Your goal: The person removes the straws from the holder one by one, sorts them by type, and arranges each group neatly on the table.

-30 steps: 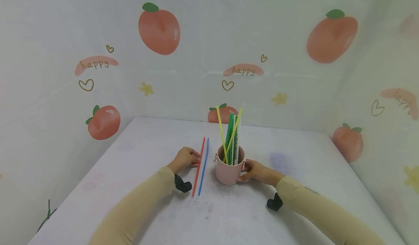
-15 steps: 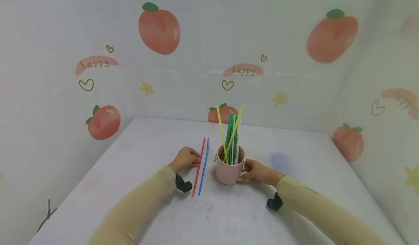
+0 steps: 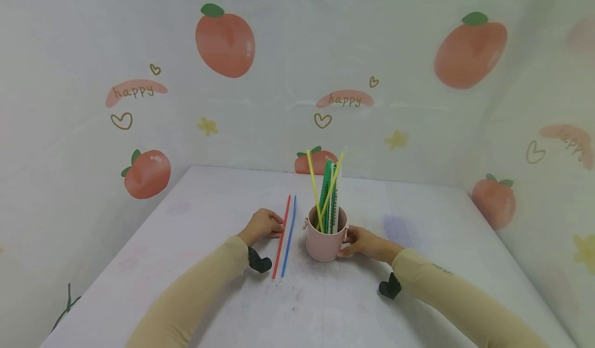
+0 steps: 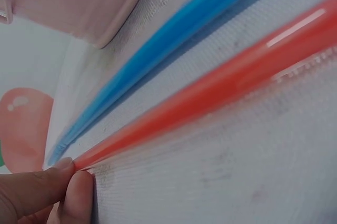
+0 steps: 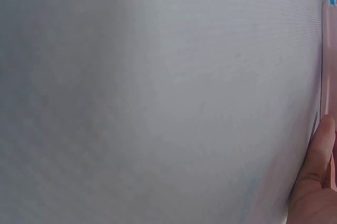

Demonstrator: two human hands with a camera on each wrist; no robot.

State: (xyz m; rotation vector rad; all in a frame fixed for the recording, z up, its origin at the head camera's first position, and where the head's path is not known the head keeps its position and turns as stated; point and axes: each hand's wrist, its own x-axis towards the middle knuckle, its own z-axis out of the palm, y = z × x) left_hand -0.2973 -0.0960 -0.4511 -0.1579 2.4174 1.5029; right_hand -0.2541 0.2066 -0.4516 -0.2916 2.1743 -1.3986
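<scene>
My left hand [image 3: 262,224] pinches the red straw [image 3: 279,250] between thumb and finger; the left wrist view shows the fingertips on the straw's far part. The red straw [image 4: 205,95] lies along the white cloth. Beside it, slightly apart, lies a blue straw [image 3: 287,250]. To the right of both stands a small pink bucket [image 3: 323,247], upright. My right hand [image 3: 369,243] holds the bucket's right side, thumb low on the wall and fingers around behind. In the right wrist view, the thumb [image 5: 320,147] touches the bucket [image 5: 329,60] near its base.
Two yellow straws [image 3: 313,183] and several long green and white printed pieces [image 3: 326,183] stick up out of the bucket. The white cloth-covered table [image 3: 325,306] meets a fruit-printed curtain [image 3: 274,126] behind. A black wrist mount [image 3: 259,261] hangs by the left cuff.
</scene>
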